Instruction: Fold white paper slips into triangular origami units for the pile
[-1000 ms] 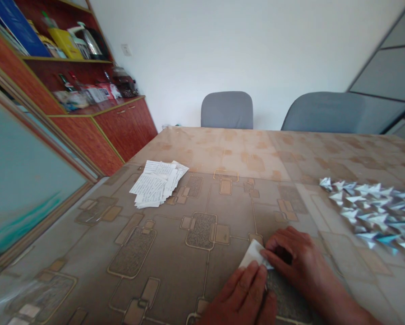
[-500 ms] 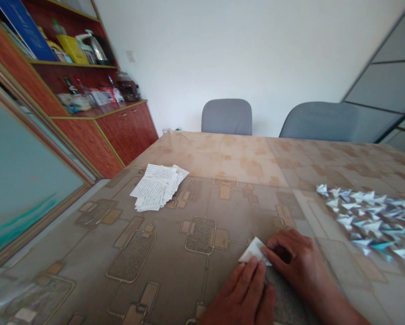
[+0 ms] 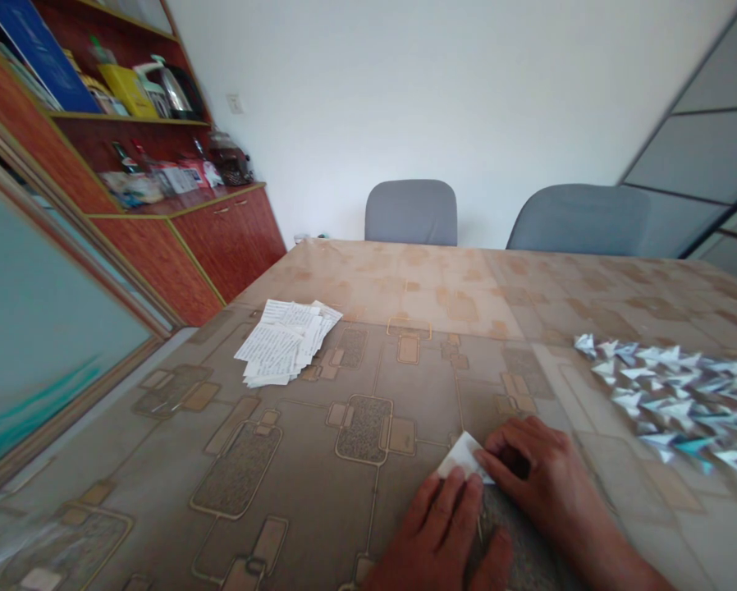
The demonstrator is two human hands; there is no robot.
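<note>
A small white piece of folded paper (image 3: 465, 453) lies on the patterned tablecloth near the front of the table. My left hand (image 3: 446, 521) rests flat over its lower edge, fingertips touching it, fingers extended and the thumb apart. My right hand (image 3: 537, 468) pinches the paper's right side between thumb and index finger, the other fingers curled. Part of the paper is hidden under my fingers.
A loose stack of printed paper sheets (image 3: 288, 341) lies to the left. Many small folded paper shapes (image 3: 676, 394) stand in rows at the right. Two grey chairs (image 3: 411, 213) are behind the table (image 3: 368, 283), and a red wooden cabinet (image 3: 230, 238) stands back left.
My left hand's fingers have shifted slightly left on the paper and its thumb has moved right, away from them. My right hand keeps its pinch.
</note>
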